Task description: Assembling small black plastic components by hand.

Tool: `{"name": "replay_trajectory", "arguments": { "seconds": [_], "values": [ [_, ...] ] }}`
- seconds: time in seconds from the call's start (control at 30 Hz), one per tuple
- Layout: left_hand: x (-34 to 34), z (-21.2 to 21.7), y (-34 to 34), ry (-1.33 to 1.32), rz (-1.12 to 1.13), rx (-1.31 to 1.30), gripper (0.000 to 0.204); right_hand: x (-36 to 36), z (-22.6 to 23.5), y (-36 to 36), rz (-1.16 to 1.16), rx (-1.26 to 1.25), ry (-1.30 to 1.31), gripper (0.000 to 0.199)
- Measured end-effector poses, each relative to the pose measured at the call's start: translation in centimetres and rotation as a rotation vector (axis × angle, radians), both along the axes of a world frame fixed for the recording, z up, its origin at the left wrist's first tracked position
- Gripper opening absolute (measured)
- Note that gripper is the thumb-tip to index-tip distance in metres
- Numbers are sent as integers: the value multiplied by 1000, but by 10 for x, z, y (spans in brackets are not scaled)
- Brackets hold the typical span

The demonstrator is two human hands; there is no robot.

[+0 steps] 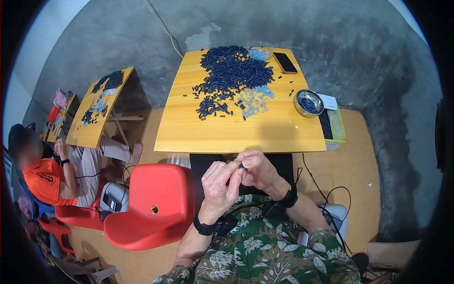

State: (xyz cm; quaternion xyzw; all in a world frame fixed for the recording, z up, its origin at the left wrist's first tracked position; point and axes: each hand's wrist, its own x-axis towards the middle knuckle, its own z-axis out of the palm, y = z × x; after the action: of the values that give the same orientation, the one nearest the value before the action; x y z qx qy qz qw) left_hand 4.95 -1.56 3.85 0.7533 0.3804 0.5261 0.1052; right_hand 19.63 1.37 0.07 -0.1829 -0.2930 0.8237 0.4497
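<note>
A yellow wooden counter (236, 128) at centre carries a heap of dark navy pieces (234, 73) beside pale blue ones (255, 102). At lower left stands a red chair (153, 206). At bottom, a green leaf-patterned shirt (265, 251) and black wristbands (204, 228).

A makeshift assembly workshop with bare, rough grey concrete walls (331, 38). A low yellow wooden table (236, 128) carries a heap of small dark blue parts (234, 71) and a metal bowl (308, 102). A second person (47, 175) sits at another yellow table (90, 128) strewn with similar parts, beside red plastic chairs (151, 203).
</note>
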Motion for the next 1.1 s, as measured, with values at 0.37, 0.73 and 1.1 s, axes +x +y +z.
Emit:
{"name": "replay_trajectory", "arguments": {
  "seconds": [0.37, 0.73, 1.1],
  "values": [
    [-4, -15, 2, -34, 25, 17, 15, -12, 2, -7, -127, 32, -138, 26],
    [-2, -13, 4, 5, 48, 83, 23, -18, -3, -10, -114, 45, -62, 27],
    [-5, -13, 4, 38, 85, 1, 15, 4, 14, -5, -224, 122, -250, 17]
  ]
}}
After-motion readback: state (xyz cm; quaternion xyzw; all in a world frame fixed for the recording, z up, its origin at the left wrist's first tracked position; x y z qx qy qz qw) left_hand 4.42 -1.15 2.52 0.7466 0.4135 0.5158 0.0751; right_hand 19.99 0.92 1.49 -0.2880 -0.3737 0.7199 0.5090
